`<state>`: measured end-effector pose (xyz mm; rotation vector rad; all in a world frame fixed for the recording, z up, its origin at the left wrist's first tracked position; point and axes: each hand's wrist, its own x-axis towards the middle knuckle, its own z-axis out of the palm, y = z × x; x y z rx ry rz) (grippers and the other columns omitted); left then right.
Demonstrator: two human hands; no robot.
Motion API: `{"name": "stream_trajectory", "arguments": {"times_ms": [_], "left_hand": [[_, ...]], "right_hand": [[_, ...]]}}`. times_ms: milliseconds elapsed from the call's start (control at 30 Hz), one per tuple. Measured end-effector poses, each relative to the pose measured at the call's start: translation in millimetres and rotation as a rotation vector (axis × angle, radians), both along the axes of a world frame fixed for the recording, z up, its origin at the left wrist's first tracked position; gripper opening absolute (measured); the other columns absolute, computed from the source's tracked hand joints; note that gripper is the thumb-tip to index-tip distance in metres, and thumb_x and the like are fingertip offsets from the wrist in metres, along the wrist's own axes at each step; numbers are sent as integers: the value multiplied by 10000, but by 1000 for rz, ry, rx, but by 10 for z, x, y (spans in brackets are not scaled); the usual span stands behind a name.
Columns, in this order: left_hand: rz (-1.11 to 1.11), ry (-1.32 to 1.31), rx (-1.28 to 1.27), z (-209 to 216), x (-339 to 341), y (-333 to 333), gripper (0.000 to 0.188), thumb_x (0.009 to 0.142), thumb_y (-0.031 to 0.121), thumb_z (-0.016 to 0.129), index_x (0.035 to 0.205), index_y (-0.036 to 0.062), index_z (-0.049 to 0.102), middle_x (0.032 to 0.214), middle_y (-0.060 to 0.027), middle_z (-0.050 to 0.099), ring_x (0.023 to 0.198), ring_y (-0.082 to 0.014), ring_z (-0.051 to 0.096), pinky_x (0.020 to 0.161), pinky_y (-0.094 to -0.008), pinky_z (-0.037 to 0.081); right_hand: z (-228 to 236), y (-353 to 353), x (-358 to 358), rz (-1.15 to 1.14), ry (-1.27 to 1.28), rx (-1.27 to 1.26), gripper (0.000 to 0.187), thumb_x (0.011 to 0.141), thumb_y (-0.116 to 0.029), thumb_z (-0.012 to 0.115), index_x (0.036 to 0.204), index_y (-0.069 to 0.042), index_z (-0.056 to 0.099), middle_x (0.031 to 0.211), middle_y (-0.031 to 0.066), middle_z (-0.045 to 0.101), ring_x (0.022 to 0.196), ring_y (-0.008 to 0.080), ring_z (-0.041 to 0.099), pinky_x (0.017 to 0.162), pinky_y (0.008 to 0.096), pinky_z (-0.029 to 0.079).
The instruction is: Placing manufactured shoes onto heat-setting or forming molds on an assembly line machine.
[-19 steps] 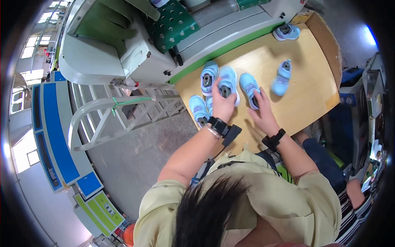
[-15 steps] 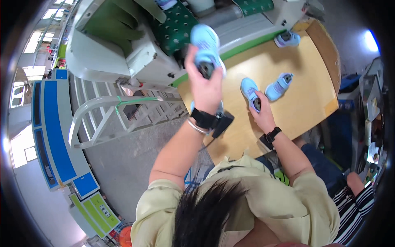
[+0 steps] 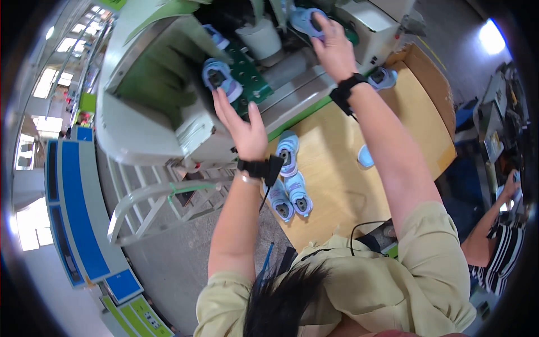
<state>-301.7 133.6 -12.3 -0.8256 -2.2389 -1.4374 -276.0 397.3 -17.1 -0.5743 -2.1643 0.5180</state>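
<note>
L hand: fingers spread, empty, just below blue shoe lying on green belt.
R hand: closed on 2nd shoe, up at machine.
Counter: more shoes wait within reach.

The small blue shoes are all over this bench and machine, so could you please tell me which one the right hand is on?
The shoe on top of the machine, under the right hand. The others lie on the wooden table or the green belt.

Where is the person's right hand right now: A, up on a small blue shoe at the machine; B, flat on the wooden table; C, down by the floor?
A: the right hand is raised over a small blue shoe at the machine, well above the wooden table.
</note>
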Motion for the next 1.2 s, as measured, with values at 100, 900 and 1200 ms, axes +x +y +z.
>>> {"name": "stream_trajectory", "arguments": {"times_ms": [100, 900, 1200], "left_hand": [[-79, -46, -143, -157, 413, -355, 680, 864, 48, 617, 1469, 2, 310, 1554, -229, 209, 1432, -383, 231, 1160, -456, 190], [-153, -707, -206, -1493, 1084, -62, 623, 824, 109, 657, 1367, -23, 383, 1283, -263, 514, 1211, -386, 510, 1048, -409, 394], [-132, -670, -379, -1267, 1468, -361, 835, 851, 137, 665, 1476, -92, 162, 1538, -340, 110, 1446, -447, 135, 1191, -426, 146]], "right_hand": [[-157, -356, 4, 75, 116, -12, 755, 849, -276, 671, 1498, -225, 290, 1445, 227, 390, 1244, 431, 450, 1036, 513, 357], [-1624, -1300, 2377, -55, -372, -667, 665, 770, -208, 734, 1294, 63, 428, 1154, 308, 565, 1071, 452, 556, 915, 467, 461], [-1702, -954, 1825, 611, -351, -1255, 640, 871, -202, 681, 1405, 14, 402, 1127, 240, 616, 1079, 376, 589, 968, 426, 459]]}}
